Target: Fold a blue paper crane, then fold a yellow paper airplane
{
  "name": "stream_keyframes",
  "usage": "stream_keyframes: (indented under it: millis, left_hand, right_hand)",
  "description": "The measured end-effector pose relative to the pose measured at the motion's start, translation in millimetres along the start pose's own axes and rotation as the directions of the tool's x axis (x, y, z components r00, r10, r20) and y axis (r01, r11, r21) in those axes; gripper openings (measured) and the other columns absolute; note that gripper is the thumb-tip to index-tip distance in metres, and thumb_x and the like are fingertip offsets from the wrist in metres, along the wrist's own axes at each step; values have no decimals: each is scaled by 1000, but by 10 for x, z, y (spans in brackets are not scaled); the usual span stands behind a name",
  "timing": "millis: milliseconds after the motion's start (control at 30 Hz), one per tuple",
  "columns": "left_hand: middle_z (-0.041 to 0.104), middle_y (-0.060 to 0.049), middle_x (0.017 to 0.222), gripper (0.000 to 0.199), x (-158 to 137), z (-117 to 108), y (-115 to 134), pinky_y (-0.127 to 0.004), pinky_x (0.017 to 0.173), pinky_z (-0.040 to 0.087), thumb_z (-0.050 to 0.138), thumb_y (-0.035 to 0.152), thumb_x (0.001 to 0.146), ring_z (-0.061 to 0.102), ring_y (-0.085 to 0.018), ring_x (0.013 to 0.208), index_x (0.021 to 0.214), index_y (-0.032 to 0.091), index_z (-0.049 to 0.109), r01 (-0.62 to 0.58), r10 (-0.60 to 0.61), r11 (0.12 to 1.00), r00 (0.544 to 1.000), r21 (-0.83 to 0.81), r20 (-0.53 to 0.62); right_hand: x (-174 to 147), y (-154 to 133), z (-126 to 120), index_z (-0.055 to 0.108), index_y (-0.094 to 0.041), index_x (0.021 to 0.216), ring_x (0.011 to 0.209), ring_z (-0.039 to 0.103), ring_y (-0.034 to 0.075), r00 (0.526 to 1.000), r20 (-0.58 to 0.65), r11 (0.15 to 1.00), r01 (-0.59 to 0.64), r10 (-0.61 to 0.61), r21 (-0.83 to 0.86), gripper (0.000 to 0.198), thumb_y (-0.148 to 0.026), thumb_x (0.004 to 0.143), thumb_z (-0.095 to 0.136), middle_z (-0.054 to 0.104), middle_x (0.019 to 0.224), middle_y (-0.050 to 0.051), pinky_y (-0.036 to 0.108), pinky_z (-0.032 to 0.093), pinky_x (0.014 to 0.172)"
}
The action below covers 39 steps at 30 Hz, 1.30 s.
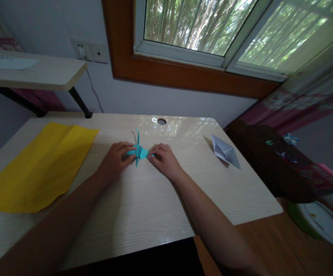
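Note:
A small turquoise folded-paper figure [142, 153] is held between my hands just over the middle of the table. Two thin pointed strips stick out of it, one toward the wall and one toward me. My left hand [117, 156] pinches its left end between thumb and fingers. At the narrow right end, the fingertips of my right hand [164, 158] are closed on the paper. My fingers cover both ends, so their exact folds are hidden.
A yellow paper sheet [44, 168] lies at the table's left. A white folded-paper boat [225, 151] sits near the right edge. The pale wooden table [155, 207] has a cable hole [161, 121] at the back. A raised shelf [34, 76] stands at the back left.

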<state>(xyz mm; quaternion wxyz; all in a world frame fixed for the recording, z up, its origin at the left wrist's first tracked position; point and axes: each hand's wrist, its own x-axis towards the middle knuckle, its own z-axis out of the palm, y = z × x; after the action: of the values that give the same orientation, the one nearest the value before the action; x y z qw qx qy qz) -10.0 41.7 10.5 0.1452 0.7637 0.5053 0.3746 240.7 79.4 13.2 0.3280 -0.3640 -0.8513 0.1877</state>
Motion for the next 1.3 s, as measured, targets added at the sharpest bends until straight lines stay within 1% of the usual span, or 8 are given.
stream_keyframes:
  millis: [233,433,667,800,933,1100,1200,1300]
  left_hand:
    - [70,-6,127,36,3,20,-33,-49,112,38,73,41,87,58,-28,124,120,28,71,-51,49,998,997,37,54]
    - [71,-6,126,40,-4,36,-49,-51,113,37,76,39,84,55,-31,128,122,29,70,-51,43,996,994,77,96]
    - [69,-8,124,43,-8,43,-70,-49,107,41,74,38,85,59,-30,121,126,28,66,-84,73,990,993,117,95]
    - [67,-9,125,42,-12,42,-65,-47,106,41,74,38,85,59,-29,118,124,25,66,-74,68,992,995,105,68]
    - [68,-8,121,36,-9,30,-55,-46,104,42,68,40,89,60,-29,115,122,26,67,-36,32,996,998,79,56]
    - [70,-7,110,34,1,19,-40,-44,97,45,60,38,93,62,-27,103,123,24,67,25,-30,997,997,72,69]
    - [71,-7,107,37,-1,19,-32,-44,95,46,62,38,91,62,-26,99,125,24,65,71,-74,995,996,65,51]
    - [70,-6,105,45,-2,14,-23,-43,94,49,64,41,89,63,-26,98,131,23,61,190,-191,982,981,5,19]
  right_hand:
    - [4,-8,11,72,-25,100,96,60,22,999,33,1000,22,-21,-19,11,-31,91,74,67,100,6,40,45,90]
    - [8,-17,16,71,-25,102,97,60,23,997,62,999,41,-39,-35,15,-36,92,72,66,101,7,40,45,90]
    - [-8,-83,-21,68,-27,106,107,58,24,994,51,994,103,-101,-27,14,-29,92,71,65,112,7,43,43,96]
    - [-13,-159,-57,65,-26,102,108,55,25,989,58,991,136,-135,-15,15,-28,89,72,64,112,7,43,42,98]
    - [-16,-252,-80,63,-26,106,104,55,25,981,113,986,165,-159,-40,23,-33,87,73,66,108,6,43,41,96]
    - [-24,-341,-80,67,-27,114,98,59,24,963,145,969,239,-227,-68,26,-42,93,67,69,103,7,42,42,91]
    - [-21,-332,-60,70,-27,108,95,61,22,955,136,963,267,-263,-19,16,-36,97,62,71,101,6,39,45,88]
    - [-14,-279,-31,69,-24,105,91,63,20,953,59,955,295,-296,24,13,-27,98,58,72,99,6,37,49,84]
